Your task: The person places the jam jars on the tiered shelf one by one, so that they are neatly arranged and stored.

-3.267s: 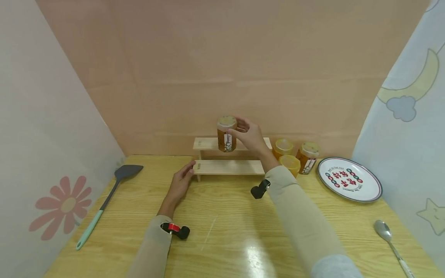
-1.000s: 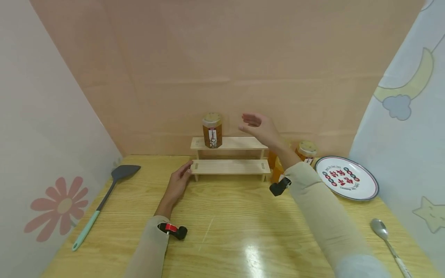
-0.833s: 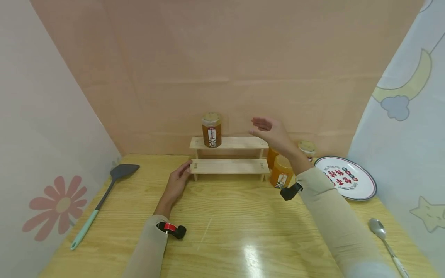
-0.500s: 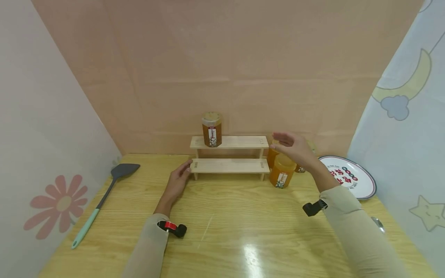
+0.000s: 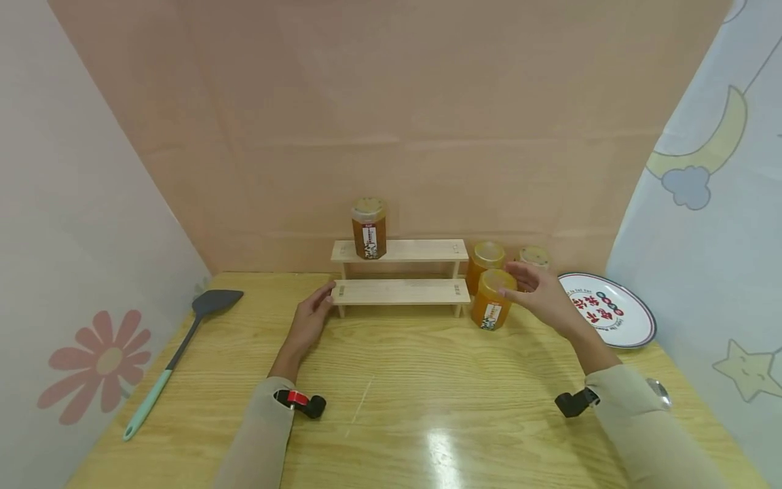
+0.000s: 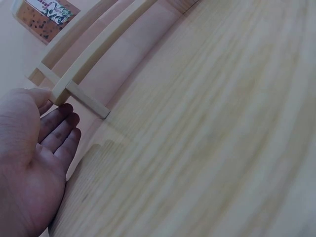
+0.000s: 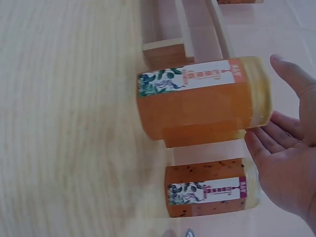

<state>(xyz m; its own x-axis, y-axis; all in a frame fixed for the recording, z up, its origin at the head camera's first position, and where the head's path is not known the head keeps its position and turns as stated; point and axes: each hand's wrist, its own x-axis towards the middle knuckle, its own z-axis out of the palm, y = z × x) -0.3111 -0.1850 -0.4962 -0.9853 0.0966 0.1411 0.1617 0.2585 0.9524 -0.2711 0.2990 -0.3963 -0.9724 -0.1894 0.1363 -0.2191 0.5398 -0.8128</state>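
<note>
your right hand is the nearer one to the amber jar, which stands on the table right of the middle of the frame, just beside the right end of the wooden rack. the jar's long axis is upright, lid on top, and your right hand lies on its right side at lid height, thumb toward the near side, fingers toward the far side. in the right wrist view you see thumb and fingers spread apart around the lid, with a gap at the thumb; you cannot tell whether any fingertip touches. your left hand is well apart from the jar, at the rack's left end, its thumb against the end of the lower board and some fingers loosely extended below; the index finger is largely hidden, so you cannot tell whether it pinches the board.

the jar has faceted sides, smooth orange contents, a yellow lid and a white label with green leaves and an orange band. a second orange jar stands behind it; the speckled jar is behind your right hand, and another dark-flecked jar stands on the rack's upper board, left of centre.
</note>
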